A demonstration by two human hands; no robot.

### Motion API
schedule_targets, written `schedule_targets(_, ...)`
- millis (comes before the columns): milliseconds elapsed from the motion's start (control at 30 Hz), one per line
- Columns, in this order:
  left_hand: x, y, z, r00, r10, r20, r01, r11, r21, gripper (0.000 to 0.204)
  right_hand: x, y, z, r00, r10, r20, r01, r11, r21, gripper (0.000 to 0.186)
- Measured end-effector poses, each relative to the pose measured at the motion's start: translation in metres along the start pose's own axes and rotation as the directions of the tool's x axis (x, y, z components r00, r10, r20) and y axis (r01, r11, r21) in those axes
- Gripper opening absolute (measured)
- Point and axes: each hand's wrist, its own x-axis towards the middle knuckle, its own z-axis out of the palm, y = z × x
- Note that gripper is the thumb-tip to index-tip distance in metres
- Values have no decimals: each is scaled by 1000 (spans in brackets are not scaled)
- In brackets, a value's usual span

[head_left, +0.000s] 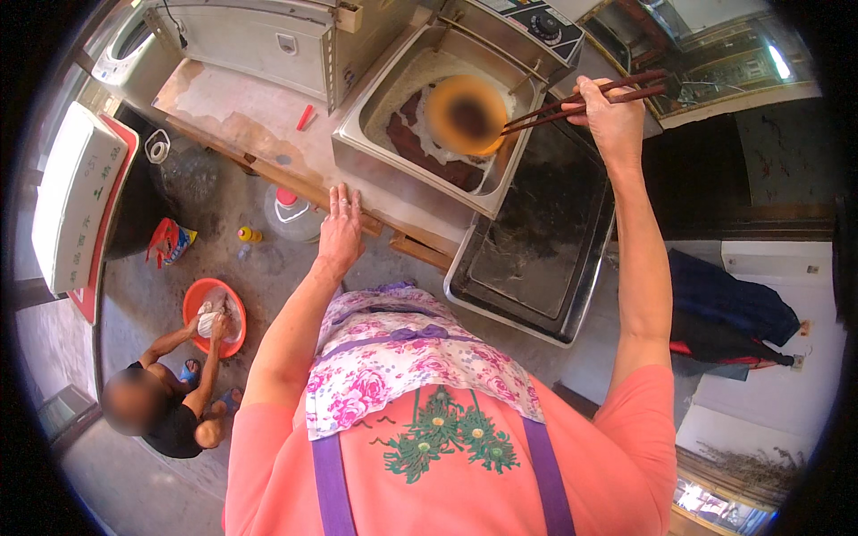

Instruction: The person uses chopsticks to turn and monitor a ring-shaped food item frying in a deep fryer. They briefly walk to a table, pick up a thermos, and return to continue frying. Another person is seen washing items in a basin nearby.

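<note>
My right hand [612,123] is closed around a pair of long dark chopsticks [585,104], held out over a stainless steel deep fryer [342,138]. The chopstick tips touch or nearly touch the right edge of a round golden piece of food [487,100] in the fryer. Its middle looks dark and blurred. Pale foam surrounds the piece, and dark reddish-brown oil shows beside it. My left hand [341,225] lies on the front edge of the worn table [295,170], left of the fryer, fingers stretched out and holding nothing.
A black rectangular tray [536,241] with a metal rim stands right of the fryer. A small red object [306,117] lies on the table. At the left a person [174,420] crouches with both hands on pale cloth in an orange basin [234,308]. A clear jug [293,219] stands below the table.
</note>
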Motion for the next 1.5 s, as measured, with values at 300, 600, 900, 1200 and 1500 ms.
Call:
schedule_targets(300, 0, 1, -2, 1000, -8, 21, 7, 999, 33, 100, 5, -7, 5, 1000, -16, 20, 15, 999, 33, 20)
schedule_targets(600, 1, -1, 5, 1000, -10, -14, 11, 1000, 16, 101, -3, -11, 5, 1000, 14, 24, -15, 999, 38, 20)
schedule_targets(900, 1, -1, 6, 1000, -7, -12, 7, 1000, 4, 100, -4, -9, 2, 997, 60, 50, -60, 998, 4, 20)
schedule_targets(1200, 2, -1, 5, 1000, -8, -3, 8, 1000, -13, 95, -8, -10, 2, 992, 63, 110, -68, 997, 39, 20)
schedule_targets(1500, 2, -1, 8, 1000, -13, -25, 12, 1000, -17, 94, 5, -5, 4, 996, -23, 86, 20, 999, 37, 19)
